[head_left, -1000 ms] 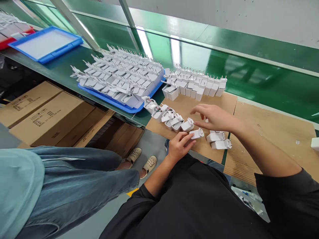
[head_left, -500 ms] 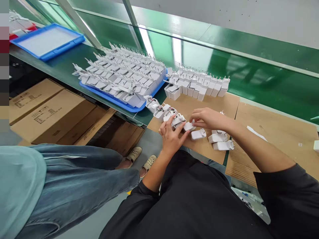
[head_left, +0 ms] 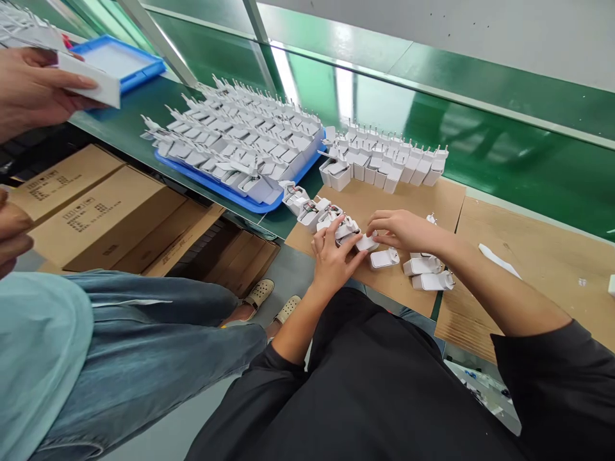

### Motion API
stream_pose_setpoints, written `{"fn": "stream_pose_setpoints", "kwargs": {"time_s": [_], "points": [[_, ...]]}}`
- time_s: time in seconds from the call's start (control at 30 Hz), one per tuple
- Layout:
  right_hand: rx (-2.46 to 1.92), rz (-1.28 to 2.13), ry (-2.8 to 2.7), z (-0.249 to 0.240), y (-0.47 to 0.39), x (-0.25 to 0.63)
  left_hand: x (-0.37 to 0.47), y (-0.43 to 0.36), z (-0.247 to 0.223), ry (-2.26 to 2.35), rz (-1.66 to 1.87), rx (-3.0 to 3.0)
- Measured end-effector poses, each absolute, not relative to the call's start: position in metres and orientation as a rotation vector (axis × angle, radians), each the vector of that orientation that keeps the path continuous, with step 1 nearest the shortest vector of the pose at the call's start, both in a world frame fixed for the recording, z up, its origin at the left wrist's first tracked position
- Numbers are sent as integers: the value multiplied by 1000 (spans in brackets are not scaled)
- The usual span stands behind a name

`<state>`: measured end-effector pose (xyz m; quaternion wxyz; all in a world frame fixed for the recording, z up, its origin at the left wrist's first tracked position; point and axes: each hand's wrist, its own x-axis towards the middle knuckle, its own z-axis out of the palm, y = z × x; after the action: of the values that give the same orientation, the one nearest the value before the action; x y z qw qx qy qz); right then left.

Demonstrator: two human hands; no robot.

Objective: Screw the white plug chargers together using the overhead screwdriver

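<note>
My left hand (head_left: 334,256) and my right hand (head_left: 396,229) meet around a white plug adapter (head_left: 367,242) on the cardboard sheet (head_left: 307,240). The fingers of each hand are closed on its ends. Left of it, open white adapters with wires showing (head_left: 314,212) stand in a slanting row, partly behind my left fingers. Just below my right hand lies a closed white adapter (head_left: 384,258). More closed adapters (head_left: 432,280) lie under my right forearm. Behind my hands, several rows of white housings with upright pins (head_left: 384,163) stand at the back of the cardboard.
A blue tray (head_left: 262,207) full of white housings stands left on the green table (head_left: 129,121). A co-worker's hand (head_left: 43,86) holds a white piece at the upper left. Cartons (head_left: 106,218) sit below. A white tool (head_left: 498,259) lies on the right cardboard (head_left: 542,256).
A co-worker's hands have come into view at the left, one with a white piece. The view has shifted slightly. My hands keep nearly the same pose around the adapter.
</note>
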<state>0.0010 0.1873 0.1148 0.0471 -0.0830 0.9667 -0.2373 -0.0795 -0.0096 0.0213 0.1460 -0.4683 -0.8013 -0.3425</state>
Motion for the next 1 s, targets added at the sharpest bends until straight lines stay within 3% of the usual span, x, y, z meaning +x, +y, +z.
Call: {"fn": "stream_pose_setpoints", "kwargs": {"time_s": [0.37, 0.53, 0.63, 0.77, 1.0], "points": [[-127, -457, 2805, 146, 196, 6, -60, 1, 24, -2300, -1027, -1300], [84, -586, 2898, 158, 179, -17, -65, -19, 8, -2217, -1099, -958], [201, -491, 2861, 153, 163, -41, -70, -25, -5, -2252, -1113, -823], [83, -383, 2799, 141, 157, -58, -75, -23, -13, -2344, -1118, -800], [-204, -698, 2802, 126, 179, -47, -83, -22, -11, -2274, -1131, -935]]}}
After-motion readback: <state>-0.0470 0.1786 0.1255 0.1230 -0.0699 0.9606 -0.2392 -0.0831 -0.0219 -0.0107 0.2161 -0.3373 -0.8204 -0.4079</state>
